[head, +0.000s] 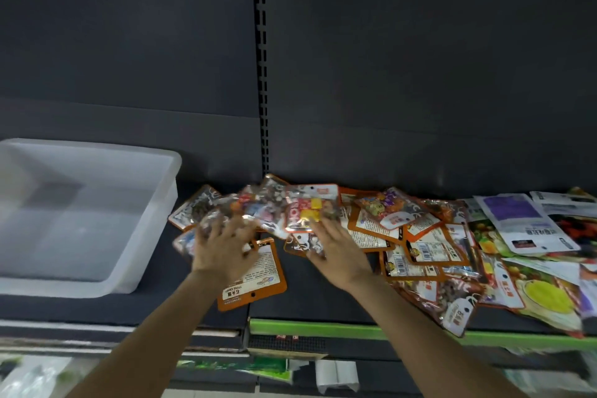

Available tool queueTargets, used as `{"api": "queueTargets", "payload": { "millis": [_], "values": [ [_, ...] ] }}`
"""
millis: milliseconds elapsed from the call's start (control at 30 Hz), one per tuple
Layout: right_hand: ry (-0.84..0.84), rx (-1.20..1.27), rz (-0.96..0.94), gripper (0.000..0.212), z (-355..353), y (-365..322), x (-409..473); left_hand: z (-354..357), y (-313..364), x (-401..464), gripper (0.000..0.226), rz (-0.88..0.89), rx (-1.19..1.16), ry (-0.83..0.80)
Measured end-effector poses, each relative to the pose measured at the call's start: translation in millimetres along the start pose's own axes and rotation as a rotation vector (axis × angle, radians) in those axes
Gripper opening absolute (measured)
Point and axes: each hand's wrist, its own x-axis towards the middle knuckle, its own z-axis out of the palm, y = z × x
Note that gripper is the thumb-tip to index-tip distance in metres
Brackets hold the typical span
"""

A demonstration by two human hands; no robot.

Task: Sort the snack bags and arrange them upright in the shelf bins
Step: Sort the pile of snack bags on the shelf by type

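Several orange-edged snack bags [416,236] lie flat in a loose heap on the dark shelf [307,297]. My left hand [223,249] rests with spread fingers on the bags at the heap's left end. One orange bag [255,278] lies face down under its wrist. My right hand [339,252] lies flat, fingers straight, on bags in the middle, touching a bag with a yellow patch [310,213]. Neither hand grips anything. An empty translucent plastic bin [151,236] stands to the left of the heap.
Larger white, purple and green snack bags [529,229] lie at the right end, some overhanging the green shelf edge [323,329]. A slotted upright [262,58] splits the dark back panel. More goods show blurred on a lower shelf.
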Motion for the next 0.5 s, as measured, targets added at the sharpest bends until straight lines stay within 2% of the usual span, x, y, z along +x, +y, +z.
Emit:
{"api": "queueTargets", "payload": {
  "millis": [67,100,167,200,267,333,367,433,500],
  "values": [
    [-0.023,0.160,-0.095,0.062,3.8,-16.9,6.1,-7.6,-13.3,-8.0,0.049,-0.121,-0.152,0.080],
    [-0.006,0.237,-0.135,0.061,4.5,-23.0,7.9,-11.0,-14.5,-9.7,0.043,-0.163,-0.222,0.178],
    [0.135,0.274,-0.153,0.059,4.4,-24.3,8.6,-19.7,-3.4,-9.5,0.036,-0.155,-0.291,0.349],
    [0.236,0.236,-0.122,0.058,3.3,-19.0,8.3,-25.1,7.7,-7.9,0.036,-0.105,-0.308,0.367],
    [0.389,0.103,0.005,0.059,-3.0,2.3,7.0,-33.0,35.1,0.1,0.040,0.049,-0.320,0.303],
    [0.405,-0.050,0.169,0.063,-12.6,34.0,4.1,-33.8,62.3,12.8,0.052,0.214,-0.243,0.210],
    [0.351,-0.100,0.252,0.067,-18.1,49.8,1.6,-30.7,71.6,20.9,0.059,0.260,-0.198,0.143],
    [0.167,-0.119,0.367,0.072,-26.2,73.8,-5.0,-19.4,78.0,35.9,0.067,0.243,-0.138,-0.034],
    [0.066,-0.075,0.386,0.072,-28.6,82.6,-9.6,-7.3,70.1,42.8,0.070,0.201,-0.051,-0.130]
  ]
}}
